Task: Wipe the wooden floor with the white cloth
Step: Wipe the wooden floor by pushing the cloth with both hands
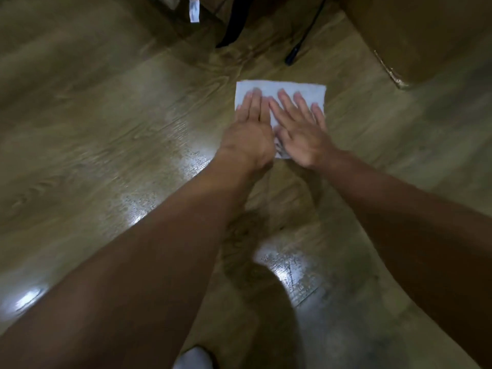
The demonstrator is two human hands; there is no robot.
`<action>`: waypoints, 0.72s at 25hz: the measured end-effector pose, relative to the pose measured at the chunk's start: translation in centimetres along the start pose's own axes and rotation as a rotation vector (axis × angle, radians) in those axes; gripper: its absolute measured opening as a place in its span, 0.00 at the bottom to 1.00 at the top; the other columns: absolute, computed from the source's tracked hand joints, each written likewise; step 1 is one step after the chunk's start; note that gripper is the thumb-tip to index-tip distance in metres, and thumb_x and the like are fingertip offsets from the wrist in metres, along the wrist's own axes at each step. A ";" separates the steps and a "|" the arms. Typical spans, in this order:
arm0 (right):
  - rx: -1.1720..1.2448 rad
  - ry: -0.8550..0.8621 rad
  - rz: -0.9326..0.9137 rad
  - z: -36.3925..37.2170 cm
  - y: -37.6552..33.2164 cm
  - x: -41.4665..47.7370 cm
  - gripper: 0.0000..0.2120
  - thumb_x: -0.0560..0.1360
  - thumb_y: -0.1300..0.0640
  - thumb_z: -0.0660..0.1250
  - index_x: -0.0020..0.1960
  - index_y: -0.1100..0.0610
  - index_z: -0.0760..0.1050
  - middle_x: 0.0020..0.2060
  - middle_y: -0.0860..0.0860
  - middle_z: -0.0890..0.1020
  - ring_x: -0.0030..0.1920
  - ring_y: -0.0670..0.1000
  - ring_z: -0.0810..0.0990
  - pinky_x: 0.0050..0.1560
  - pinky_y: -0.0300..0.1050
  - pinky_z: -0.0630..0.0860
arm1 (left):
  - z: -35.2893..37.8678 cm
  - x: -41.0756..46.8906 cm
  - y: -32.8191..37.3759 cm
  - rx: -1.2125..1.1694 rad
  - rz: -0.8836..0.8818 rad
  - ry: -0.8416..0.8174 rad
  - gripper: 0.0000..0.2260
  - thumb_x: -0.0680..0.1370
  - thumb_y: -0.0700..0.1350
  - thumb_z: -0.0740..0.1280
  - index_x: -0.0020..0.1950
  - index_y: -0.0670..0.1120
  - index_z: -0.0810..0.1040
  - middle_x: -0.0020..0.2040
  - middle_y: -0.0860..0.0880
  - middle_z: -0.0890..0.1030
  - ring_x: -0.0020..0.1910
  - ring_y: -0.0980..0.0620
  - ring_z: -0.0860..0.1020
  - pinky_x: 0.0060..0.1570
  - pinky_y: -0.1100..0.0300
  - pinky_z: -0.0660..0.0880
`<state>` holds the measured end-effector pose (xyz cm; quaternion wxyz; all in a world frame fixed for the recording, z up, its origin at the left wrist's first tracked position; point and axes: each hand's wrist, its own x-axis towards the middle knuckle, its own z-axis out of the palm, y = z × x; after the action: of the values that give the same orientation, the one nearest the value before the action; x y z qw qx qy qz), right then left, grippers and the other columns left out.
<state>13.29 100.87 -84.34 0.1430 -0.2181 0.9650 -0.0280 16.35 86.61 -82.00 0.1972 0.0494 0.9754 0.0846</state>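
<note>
Centre frame: white cloth (282, 93) flat on wooden floor (106, 134). Left hand (250, 129) and right hand (300, 131) press it, palms flat, fingers spread, nothing grasped.

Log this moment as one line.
task: floor wipe | left hand: flat on white cloth | right hand: flat on cloth | wooden floor: glossy

Two hands (277, 131), one white cloth (282, 87), one black cable (300, 33).

White cloth (279, 87), plain; olive-brown wooden floor (106, 129) with dark wavy grain and pale glossy glare patches; black cable (300, 35) far right.
</note>
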 end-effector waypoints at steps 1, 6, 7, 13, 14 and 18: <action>0.032 -0.028 -0.005 -0.6 0.2 1.4 0.25 0.82 0.48 0.45 0.77 0.44 0.43 0.78 0.44 0.44 0.77 0.49 0.41 0.74 0.52 0.38 | -0.4 0.9 0.1 -0.010 -0.044 -0.012 0.29 0.83 0.48 0.48 0.76 0.36 0.38 0.77 0.37 0.38 0.77 0.42 0.37 0.76 0.51 0.40; 0.120 0.027 0.004 0.9 -2.7 -5.4 0.23 0.83 0.51 0.49 0.77 0.44 0.49 0.78 0.43 0.49 0.77 0.49 0.44 0.74 0.50 0.40 | 2.3 -5.6 0.8 0.029 -0.050 -0.010 0.27 0.83 0.47 0.45 0.76 0.34 0.38 0.77 0.35 0.39 0.76 0.39 0.37 0.76 0.47 0.42; 0.118 0.030 -0.021 1.5 -3.8 -8.0 0.23 0.83 0.51 0.49 0.77 0.44 0.50 0.77 0.43 0.49 0.77 0.49 0.44 0.74 0.50 0.39 | 3.5 -8.6 0.8 0.039 -0.015 0.007 0.26 0.84 0.47 0.43 0.76 0.33 0.38 0.76 0.34 0.40 0.76 0.37 0.37 0.76 0.46 0.42; 0.017 -0.029 -0.162 2.5 -7.3 -10.3 0.24 0.83 0.51 0.48 0.77 0.44 0.50 0.77 0.42 0.49 0.77 0.49 0.44 0.73 0.52 0.40 | 5.3 -14.8 -1.4 0.112 -0.051 0.098 0.28 0.84 0.51 0.45 0.76 0.35 0.42 0.77 0.35 0.44 0.77 0.41 0.41 0.77 0.53 0.42; 0.016 -0.018 -0.202 1.9 -7.4 -7.6 0.24 0.83 0.50 0.47 0.77 0.43 0.49 0.77 0.42 0.48 0.77 0.49 0.44 0.73 0.52 0.40 | 4.4 -13.1 -2.4 0.086 -0.087 0.124 0.28 0.84 0.51 0.46 0.76 0.34 0.42 0.77 0.34 0.44 0.77 0.40 0.41 0.76 0.52 0.41; 0.052 -0.116 -0.210 -0.2 -7.6 -0.5 0.24 0.82 0.49 0.46 0.77 0.44 0.45 0.78 0.43 0.46 0.78 0.50 0.43 0.74 0.54 0.40 | 1.5 -7.2 -4.6 0.146 -0.183 -0.034 0.28 0.84 0.47 0.48 0.74 0.30 0.41 0.75 0.30 0.42 0.75 0.34 0.40 0.75 0.45 0.40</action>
<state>16.78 94.22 -83.09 0.2005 -0.3155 0.9259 -0.0550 23.30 81.43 -81.52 0.2166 -0.0240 0.9759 -0.0059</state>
